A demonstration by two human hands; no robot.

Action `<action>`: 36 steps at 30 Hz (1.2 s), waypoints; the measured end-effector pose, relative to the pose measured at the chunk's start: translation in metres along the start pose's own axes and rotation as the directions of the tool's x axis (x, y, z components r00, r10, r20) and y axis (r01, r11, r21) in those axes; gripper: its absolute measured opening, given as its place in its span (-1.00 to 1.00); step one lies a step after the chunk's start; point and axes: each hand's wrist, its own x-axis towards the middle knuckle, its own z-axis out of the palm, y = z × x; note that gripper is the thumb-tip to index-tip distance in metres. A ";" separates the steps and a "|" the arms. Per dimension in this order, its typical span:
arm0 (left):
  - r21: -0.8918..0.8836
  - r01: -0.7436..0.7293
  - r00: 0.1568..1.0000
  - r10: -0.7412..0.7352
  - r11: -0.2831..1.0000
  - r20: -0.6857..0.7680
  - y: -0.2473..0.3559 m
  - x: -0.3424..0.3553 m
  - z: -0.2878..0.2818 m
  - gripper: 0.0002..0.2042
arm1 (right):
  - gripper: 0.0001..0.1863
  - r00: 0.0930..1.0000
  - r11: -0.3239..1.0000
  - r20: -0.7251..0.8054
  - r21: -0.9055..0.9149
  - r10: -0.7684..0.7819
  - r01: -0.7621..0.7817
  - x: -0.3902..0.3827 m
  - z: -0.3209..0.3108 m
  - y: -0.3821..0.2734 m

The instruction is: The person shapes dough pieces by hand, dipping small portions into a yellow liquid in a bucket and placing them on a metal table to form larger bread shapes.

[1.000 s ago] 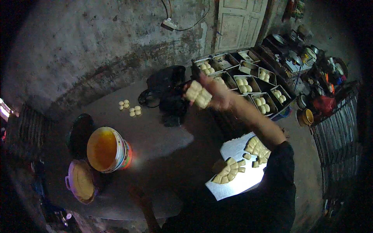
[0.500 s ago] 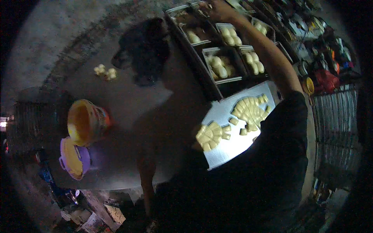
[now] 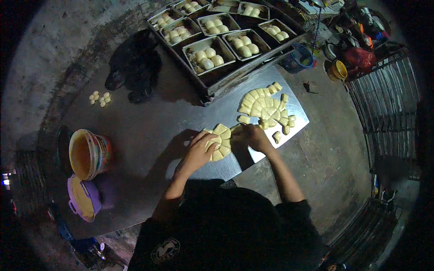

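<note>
My left hand (image 3: pixel 198 150) lies against the left edge of a round of cut pale dough (image 3: pixel 220 143), its thumb and fingers apart. Just to the right, my right hand (image 3: pixel 257 138) is closed beside a dough piece at the round's edge. Whatever is inside its fingers is hidden. Beyond my right hand spreads a larger fan of cut dough pieces (image 3: pixel 264 105), with several loose pieces around it. All this dough rests on a shiny metal sheet (image 3: pixel 291 106) on the table.
Behind the sheet, a dark tray (image 3: pixel 226 90) carries several metal pans (image 3: pixel 209 56) of dough balls. Small dough balls (image 3: pixel 100 98) and a dark cloth-like bundle (image 3: pixel 135 67) lie far left. A bucket (image 3: pixel 90 153) and a purple tub (image 3: pixel 85 198) stand left. A yellow pail (image 3: pixel 337 71) is far right.
My right arm, stretched out over the pans before, has come back to the cut dough. The view has shifted, and both hands now show near the smaller round.
</note>
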 end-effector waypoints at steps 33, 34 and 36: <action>-0.685 -0.023 0.523 -0.575 0.728 -0.629 0.097 -0.112 -0.131 -0.78 | -0.70 0.962 0.658 -0.251 0.707 -0.107 0.258 -0.003 0.064 -0.183; -0.637 0.017 0.514 -0.553 0.771 -0.656 0.093 -0.113 -0.133 -0.78 | -0.71 0.951 0.658 -0.294 0.697 -0.099 0.284 -0.001 0.056 -0.190; -0.532 0.077 0.497 -0.495 0.843 -0.712 0.074 -0.118 -0.127 -0.78 | -0.80 0.909 0.673 -0.227 0.615 -0.348 0.411 -0.007 0.060 -0.203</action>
